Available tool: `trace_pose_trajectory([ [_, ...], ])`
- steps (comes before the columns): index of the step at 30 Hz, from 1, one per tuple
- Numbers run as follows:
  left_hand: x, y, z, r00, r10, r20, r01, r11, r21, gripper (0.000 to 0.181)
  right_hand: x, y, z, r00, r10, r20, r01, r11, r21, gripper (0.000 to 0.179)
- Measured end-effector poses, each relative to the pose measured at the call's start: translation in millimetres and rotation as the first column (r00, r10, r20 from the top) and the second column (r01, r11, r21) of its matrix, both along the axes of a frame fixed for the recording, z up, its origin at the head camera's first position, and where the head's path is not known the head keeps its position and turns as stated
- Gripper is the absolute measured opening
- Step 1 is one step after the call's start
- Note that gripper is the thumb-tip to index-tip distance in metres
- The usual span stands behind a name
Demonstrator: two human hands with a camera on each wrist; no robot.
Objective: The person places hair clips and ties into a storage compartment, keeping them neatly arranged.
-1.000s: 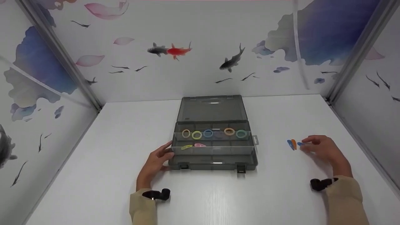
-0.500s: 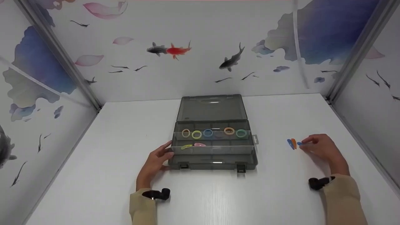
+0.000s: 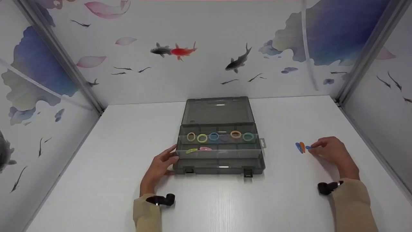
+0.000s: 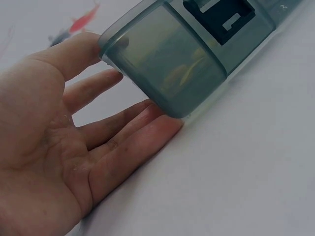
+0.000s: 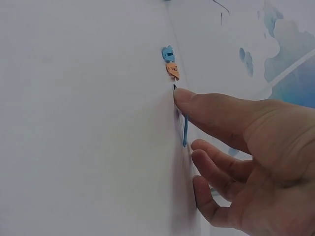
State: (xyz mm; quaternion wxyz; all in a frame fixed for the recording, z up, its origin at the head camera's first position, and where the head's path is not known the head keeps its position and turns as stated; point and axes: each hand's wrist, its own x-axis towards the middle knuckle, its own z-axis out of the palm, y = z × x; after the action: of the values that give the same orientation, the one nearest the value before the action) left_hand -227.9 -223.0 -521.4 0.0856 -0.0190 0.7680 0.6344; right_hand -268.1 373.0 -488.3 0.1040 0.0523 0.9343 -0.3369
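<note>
A grey see-through divided box (image 3: 210, 170) lies with its lid raised. My left hand (image 3: 156, 169) holds its left side; in the left wrist view the thumb is at the rim and other fingers meet the lower corner. Off to the right, my right hand (image 3: 333, 154) pinches a blue hair clip (image 5: 185, 132) at the table surface. The thumb covers part of that clip, and the index finger is hidden in the right wrist view. Just beyond its fingertips lie an orange hair clip (image 3: 302, 147) and another blue hair clip (image 3: 298, 148).
Several coloured rings, like the green ring (image 3: 243, 137), sit in the box's back row. A yellow clip (image 3: 192, 151) and a pink clip (image 3: 206, 149) lie in the middle row. Behind the box rises a printed wall (image 3: 199, 77); the white table (image 3: 128, 135) spreads around.
The right hand's fingers have drawn closer together at the blue hair clip, and its wrist has shifted slightly. The left hand and the box stay in place.
</note>
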Motion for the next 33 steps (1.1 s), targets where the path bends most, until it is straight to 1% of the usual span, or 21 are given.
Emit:
trace_pose_trajectory([
  [7,-1.1,-0.4,-0.7,1.000,0.021,-0.001,-0.021,1.000,-0.002,0.055,-1.9,-2,4.3,0.999,0.025,-0.038,-0.025,1.000,0.000,0.039],
  [17,-0.1,0.5,-2.5,1.000,0.030,0.008,-0.030,1.000,0.002,0.056,-3.7,-1,0.7,0.998,0.035,-0.046,-0.035,0.999,0.002,0.039],
  [20,-0.2,0.4,-3.0,1.000,0.029,0.006,-0.029,1.000,0.003,0.056,-2.7,0,-0.6,0.998,0.027,-0.048,-0.028,1.000,-0.014,0.042],
  [23,-0.6,0.7,-1.7,1.000,0.028,0.003,-0.028,1.000,-0.002,0.055,-2.1,1,-1.5,0.999,0.006,-0.044,-0.007,1.000,-0.026,0.049],
  [26,-0.3,1.0,0.0,1.000,0.022,-0.003,-0.022,1.000,-0.007,0.055,-1.4,-1,2.5,0.999,-0.004,-0.050,0.002,0.999,-0.032,0.055],
  [29,0.0,0.9,0.3,1.000,0.017,-0.005,-0.017,1.000,-0.012,0.055,0.3,-6,12.9,0.993,0.017,-0.120,-0.020,1.000,-0.019,0.051],
  [33,1.2,0.4,0.5,1.000,0.016,-0.001,-0.016,1.000,-0.011,0.056,5.7,-18,33.1,0.967,0.042,-0.251,-0.042,0.999,0.006,0.044],
])
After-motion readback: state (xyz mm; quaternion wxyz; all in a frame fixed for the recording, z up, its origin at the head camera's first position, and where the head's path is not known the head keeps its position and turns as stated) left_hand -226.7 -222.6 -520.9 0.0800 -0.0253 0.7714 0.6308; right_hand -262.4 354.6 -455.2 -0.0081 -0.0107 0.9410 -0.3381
